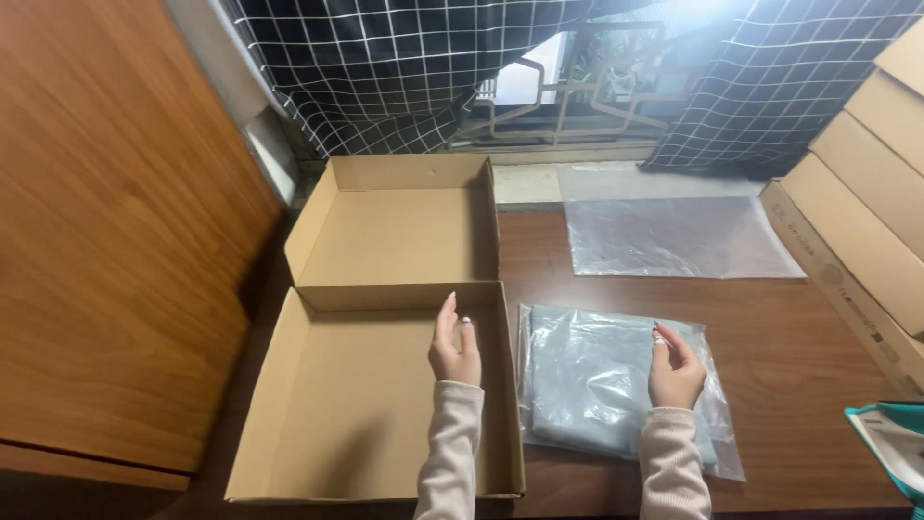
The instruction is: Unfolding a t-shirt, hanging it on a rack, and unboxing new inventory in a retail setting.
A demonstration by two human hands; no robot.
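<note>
On the dark brown wooden table (pixel 799 337), near its left side, lies an open brown cardboard box (pixel 356 404) with its lid folded back toward the far side, so that two shallow trays lie one behind the other. Both trays show only bare cardboard inside. The left hand (pixel 455 349) is above the near tray, close to its right wall, with the palm turned to the right. Its fingers are straight and loose, pointing to the far side, and they grasp nothing.

Just to the right of the box, touching or almost touching its right wall, lies a clear plastic bag with a folded grey-blue cloth inside (pixel 597 385). The bag is flat and roughly rectangular, its plastic is wrinkled and shines in places, and the cloth fills most of it. Its near right corner reaches close to the near edge of the table. The right hand (pixel 676 366) is over the right part of this bag, palm facing left toward the other hand. Its fingers are slightly bent and relaxed, not closed on the bag; whether the hand touches the plastic, I cannot tell.

Farther away on the table lies an empty clear plastic bag (pixel 674 236), flat, well apart from the hands. At the right edge stand stacked flat cardboard boxes (pixel 866 221). Behind the table hangs a black curtain with a white grid pattern (pixel 385 67), and a wooden panel (pixel 115 241) fills the left side.
</note>
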